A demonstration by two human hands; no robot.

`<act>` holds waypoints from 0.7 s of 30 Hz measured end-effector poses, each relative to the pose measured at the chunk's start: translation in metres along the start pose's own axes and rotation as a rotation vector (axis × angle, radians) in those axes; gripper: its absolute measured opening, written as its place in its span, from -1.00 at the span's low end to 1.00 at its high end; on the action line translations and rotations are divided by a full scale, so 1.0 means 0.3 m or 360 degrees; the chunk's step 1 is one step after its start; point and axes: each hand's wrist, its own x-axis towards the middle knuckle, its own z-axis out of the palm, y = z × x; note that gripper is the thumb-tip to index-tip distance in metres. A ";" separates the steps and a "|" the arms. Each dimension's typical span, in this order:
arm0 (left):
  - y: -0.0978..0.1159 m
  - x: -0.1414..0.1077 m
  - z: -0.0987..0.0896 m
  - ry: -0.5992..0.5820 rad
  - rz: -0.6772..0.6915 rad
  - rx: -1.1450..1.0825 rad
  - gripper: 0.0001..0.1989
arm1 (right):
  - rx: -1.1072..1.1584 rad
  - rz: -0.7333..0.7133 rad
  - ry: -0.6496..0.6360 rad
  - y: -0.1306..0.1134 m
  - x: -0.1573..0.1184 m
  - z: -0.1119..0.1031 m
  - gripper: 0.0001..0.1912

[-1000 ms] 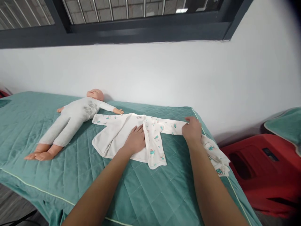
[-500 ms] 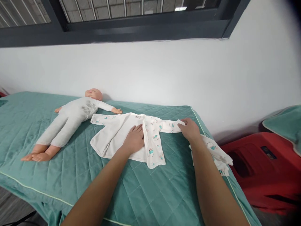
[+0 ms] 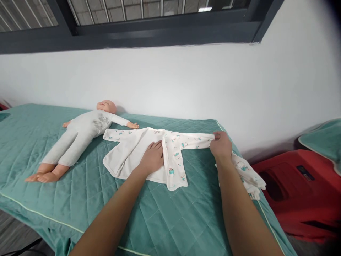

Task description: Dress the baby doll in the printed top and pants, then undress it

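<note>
A small white baby shirt (image 3: 176, 160) with a teal print lies spread open at the front on the green quilted cover. My left hand (image 3: 152, 159) presses flat on its inner back, fingers stretched out near the right front edge. My right hand (image 3: 221, 145) is closed on the cuff of the right-side sleeve, which is drawn out straight. The other sleeve (image 3: 117, 135) stretches to the left, close to a doll (image 3: 82, 133) in a white bodysuit. That doll lies on its back, head towards the wall.
A crumpled printed white cloth (image 3: 246, 174) lies by the bed's right edge, partly behind my right forearm. Beyond that edge stands a red plastic piece (image 3: 303, 192) with green fabric (image 3: 322, 142) over it. A white wall (image 3: 170, 81) and a barred window rise behind the bed cover (image 3: 165, 217).
My right hand has moved a little to the right with the cuff, and the sleeve is longer and straighter. My left hand has stayed in place.
</note>
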 end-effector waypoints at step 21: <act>0.008 0.006 -0.018 0.0175 0.0177 -0.0457 -0.60 | 0.0020 -0.0585 -0.0713 -0.123 -0.103 0.074 -0.81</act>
